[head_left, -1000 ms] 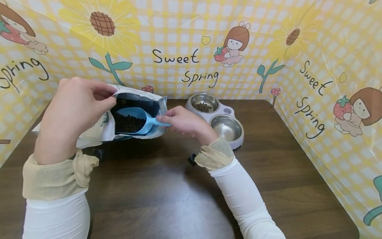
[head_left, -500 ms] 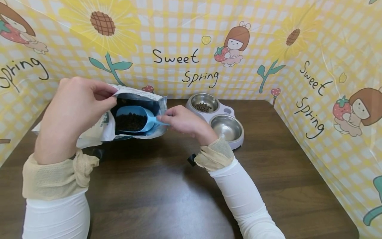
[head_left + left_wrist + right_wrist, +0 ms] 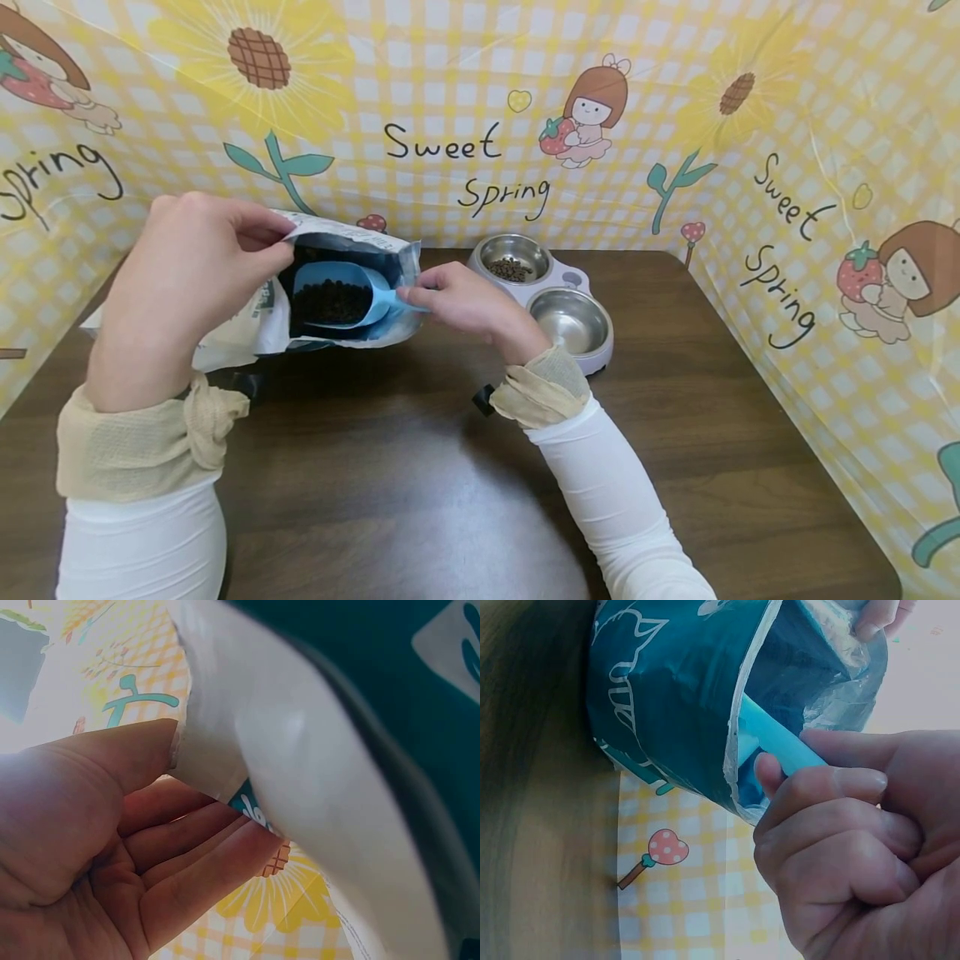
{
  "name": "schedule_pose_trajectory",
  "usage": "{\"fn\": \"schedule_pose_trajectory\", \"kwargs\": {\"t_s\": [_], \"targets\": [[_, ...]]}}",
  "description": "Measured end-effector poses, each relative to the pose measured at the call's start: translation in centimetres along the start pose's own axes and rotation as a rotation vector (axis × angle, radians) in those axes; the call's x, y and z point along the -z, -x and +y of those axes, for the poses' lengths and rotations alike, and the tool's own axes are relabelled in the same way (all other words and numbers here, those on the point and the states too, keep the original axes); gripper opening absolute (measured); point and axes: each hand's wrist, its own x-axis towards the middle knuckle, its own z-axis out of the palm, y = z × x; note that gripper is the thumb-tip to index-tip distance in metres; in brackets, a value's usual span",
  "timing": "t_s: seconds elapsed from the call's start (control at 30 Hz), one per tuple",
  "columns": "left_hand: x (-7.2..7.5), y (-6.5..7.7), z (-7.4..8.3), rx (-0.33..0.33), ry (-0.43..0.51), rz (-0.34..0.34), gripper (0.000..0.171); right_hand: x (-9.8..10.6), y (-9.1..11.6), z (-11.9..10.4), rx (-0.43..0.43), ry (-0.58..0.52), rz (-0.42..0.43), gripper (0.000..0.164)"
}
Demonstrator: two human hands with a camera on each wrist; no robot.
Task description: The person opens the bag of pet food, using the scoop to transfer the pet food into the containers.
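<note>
A bag of kibble (image 3: pixel 360 237) lies on its side at the left of the table, its mouth facing right. My left hand (image 3: pixel 191 275) pinches the upper rim of that mouth between thumb and fingers; the left wrist view shows the white bag edge (image 3: pixel 217 712) in its grip. Inside the mouth sits a blue scoop (image 3: pixel 378 302) heaped with dark kibble (image 3: pixel 333 302). My right hand (image 3: pixel 472 308) grips the scoop's handle, fingers curled round it in the right wrist view. The bag's far end is hidden behind my left hand.
A pale double pet bowl (image 3: pixel 573 279) stands behind my right hand. Its rear steel bowl holds some kibble (image 3: pixel 510 268); the front steel bowl (image 3: pixel 572 321) shows bare metal. A patterned yellow cloth (image 3: pixel 465 83) rises behind and beside the brown table (image 3: pixel 420 500).
The scoop has tilted level and shifted slightly right within the bag, with the kibble now gathered in it. My right hand has moved up a little; the left hand holds still.
</note>
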Motion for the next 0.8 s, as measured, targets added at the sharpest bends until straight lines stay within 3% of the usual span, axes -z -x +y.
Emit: {"fn": "schedule_pose_trajectory", "kwargs": {"t_s": [0.2, 0.47, 0.8], "targets": [[0.1, 0.0, 0.0, 0.008, 0.003, -0.01, 0.028, 0.1, 0.0, 0.0, -0.01, -0.009, -0.004, 0.036], [0.2, 0.1, 0.1, 0.016, 0.001, -0.017, 0.029, 0.9, 0.0, 0.4, -0.094, -0.217, -0.085, 0.038], [0.1, 0.1, 0.1, 0.011, 0.005, -0.002, 0.027, 3.2, 0.4, 1.2, -0.084, -0.28, -0.149, 0.041]]}}
